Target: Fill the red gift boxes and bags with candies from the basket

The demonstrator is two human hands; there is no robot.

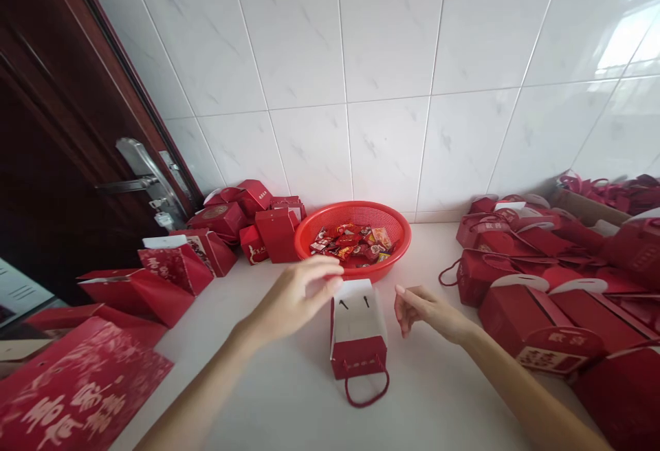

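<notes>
A small red gift box (359, 358) stands in front of me with its white inner side turned up. A dark red cord handle (367, 404) loops out on the near side, and two dark cord ends poke through the white flap. My left hand (302, 296) hovers by the box's upper left corner, fingers stretched and apart from the thumb, holding nothing. To the right of the box, my right hand (425, 310) is in the air with loosely bent fingers and nothing visible in it. Beyond the box sits a red plastic basket (304, 227) with wrapped candies (353, 241).
Red boxes and bags (175, 265) line the left side of the white table (278, 396). Many finished-looking red boxes (536, 320) crowd the right, near a carton of ribbons (592, 207). A tiled wall (386, 148) closes the back; a dark door (67, 114) stands left.
</notes>
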